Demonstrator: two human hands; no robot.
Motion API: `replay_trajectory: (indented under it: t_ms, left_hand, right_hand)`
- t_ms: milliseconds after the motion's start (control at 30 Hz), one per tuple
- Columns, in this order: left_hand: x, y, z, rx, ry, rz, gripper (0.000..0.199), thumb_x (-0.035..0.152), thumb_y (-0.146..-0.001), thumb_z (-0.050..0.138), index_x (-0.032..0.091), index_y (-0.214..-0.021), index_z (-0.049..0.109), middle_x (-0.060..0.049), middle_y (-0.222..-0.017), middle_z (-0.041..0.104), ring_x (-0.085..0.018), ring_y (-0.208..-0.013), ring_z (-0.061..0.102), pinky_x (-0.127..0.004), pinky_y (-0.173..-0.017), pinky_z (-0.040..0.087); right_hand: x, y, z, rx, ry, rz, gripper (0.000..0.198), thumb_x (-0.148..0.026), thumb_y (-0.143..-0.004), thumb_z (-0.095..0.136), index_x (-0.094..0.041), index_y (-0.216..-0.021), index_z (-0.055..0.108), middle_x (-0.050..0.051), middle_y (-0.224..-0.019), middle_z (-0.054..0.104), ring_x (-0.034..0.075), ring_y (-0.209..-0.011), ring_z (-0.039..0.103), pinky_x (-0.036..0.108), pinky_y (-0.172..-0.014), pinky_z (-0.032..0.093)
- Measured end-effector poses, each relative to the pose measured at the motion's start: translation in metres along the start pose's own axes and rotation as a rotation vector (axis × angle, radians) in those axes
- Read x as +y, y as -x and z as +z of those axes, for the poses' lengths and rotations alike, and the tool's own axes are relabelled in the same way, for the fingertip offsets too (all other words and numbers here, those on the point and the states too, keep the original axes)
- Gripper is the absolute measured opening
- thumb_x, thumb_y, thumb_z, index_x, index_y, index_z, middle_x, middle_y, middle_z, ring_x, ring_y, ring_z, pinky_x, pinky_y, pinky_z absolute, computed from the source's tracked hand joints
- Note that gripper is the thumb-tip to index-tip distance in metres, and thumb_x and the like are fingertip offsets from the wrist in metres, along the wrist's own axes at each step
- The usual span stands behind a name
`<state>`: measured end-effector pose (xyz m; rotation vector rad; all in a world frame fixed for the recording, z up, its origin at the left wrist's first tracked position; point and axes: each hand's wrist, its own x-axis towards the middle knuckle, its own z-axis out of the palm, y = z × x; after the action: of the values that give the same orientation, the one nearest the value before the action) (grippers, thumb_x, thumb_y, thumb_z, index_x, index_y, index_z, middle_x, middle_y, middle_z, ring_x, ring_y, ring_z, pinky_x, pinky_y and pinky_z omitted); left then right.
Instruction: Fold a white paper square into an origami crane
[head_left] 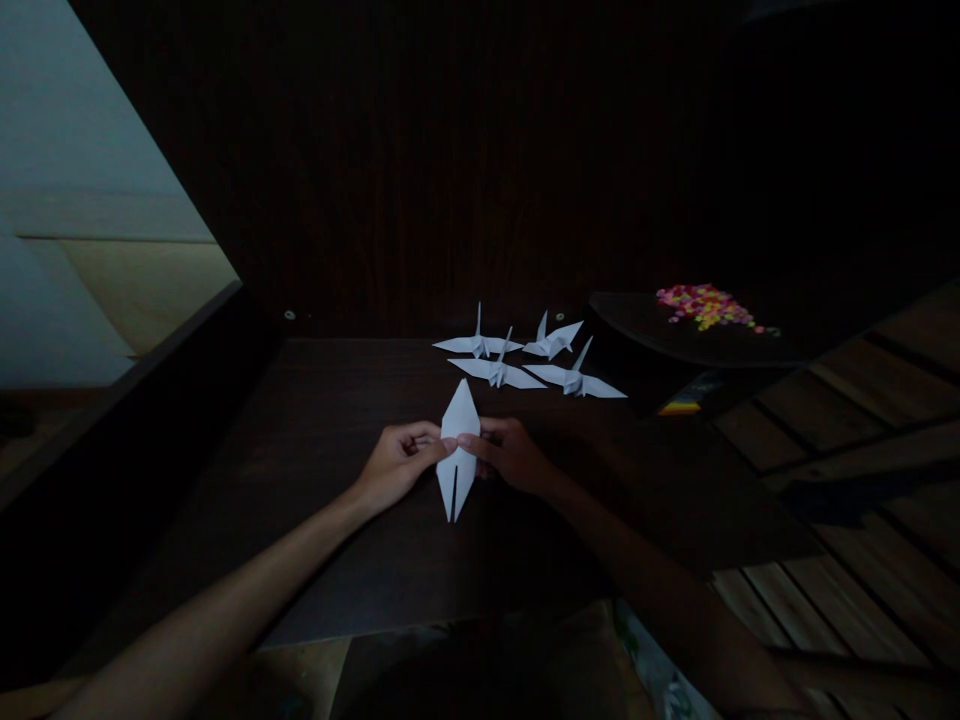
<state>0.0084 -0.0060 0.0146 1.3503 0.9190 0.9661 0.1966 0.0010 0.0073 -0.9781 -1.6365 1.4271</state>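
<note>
A white folded paper (458,408), shaped like a long diamond with a slit in its lower half, is held upright-pointing over the dark tabletop (337,400). My left hand (401,460) pinches its left edge, thumb on the front face. From the right, my right hand (510,452) grips it in the same way, and the two thumb tips nearly meet at the middle. The fingers behind the paper are partly hidden. Just beyond it sit several white paper cranes (498,374) in a close group, wings spread and necks raised.
On the right, a raised dark shelf (630,315) carries a pile of small pink, yellow and red pieces (705,305). A dark upright panel (420,160) rises behind the cranes. A low side board (120,400) bounds the left, and wooden slats (847,400) lie at the right.
</note>
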Motion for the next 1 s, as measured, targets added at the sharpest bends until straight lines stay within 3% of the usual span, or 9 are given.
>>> replay_trajectory:
  t_ms: [333,533,800,1000]
  left_hand:
    - [0.0041,0.0021,0.0005,0.047,-0.046,0.051,0.029,0.042,-0.075,0.070,0.014,-0.066,0.065,0.001,-0.058,0.060,-0.011,-0.054,0.053,-0.022,-0.053,0.040]
    - [0.0012,0.0032,-0.0004,0.038,-0.001,0.043,0.029,0.041,-0.077,0.070,0.014,-0.067,0.065,-0.001,-0.062,0.063,-0.012,-0.057,0.056,-0.023,-0.056,0.042]
    - [-0.0022,0.0039,0.0020,-0.015,0.119,0.073,0.028,0.028,-0.070,0.078,0.013,-0.092,0.067,-0.004,-0.080,0.069,-0.014,-0.072,0.064,-0.025,-0.069,0.050]
    - [-0.0020,0.0035,0.0063,0.091,0.192,0.097,0.063,0.021,-0.066,0.081,0.019,-0.121,0.048,0.002,-0.079,0.063,-0.009,-0.065,0.060,-0.021,-0.064,0.048]
  right_hand:
    - [0.0005,0.0005,0.0002,-0.013,-0.046,0.034,0.041,-0.053,-0.077,0.065,-0.016,-0.063,0.055,-0.001,-0.050,0.058,0.009,-0.041,0.050,0.019,-0.039,0.036]
    - [-0.0028,0.0009,0.0020,-0.011,-0.105,0.041,0.042,-0.054,-0.075,0.066,-0.016,-0.061,0.055,-0.001,-0.048,0.058,0.009,-0.039,0.050,0.020,-0.037,0.037]
    - [0.0003,-0.0025,0.0002,0.093,-0.251,0.115,0.038,-0.050,-0.068,0.071,-0.015,-0.063,0.058,-0.002,-0.047,0.056,0.009,-0.037,0.048,0.019,-0.035,0.034]
    - [0.0034,-0.0051,-0.0025,0.128,-0.218,0.123,0.033,-0.046,-0.070,0.068,-0.015,-0.062,0.059,-0.002,-0.047,0.057,0.008,-0.037,0.047,0.019,-0.036,0.032]
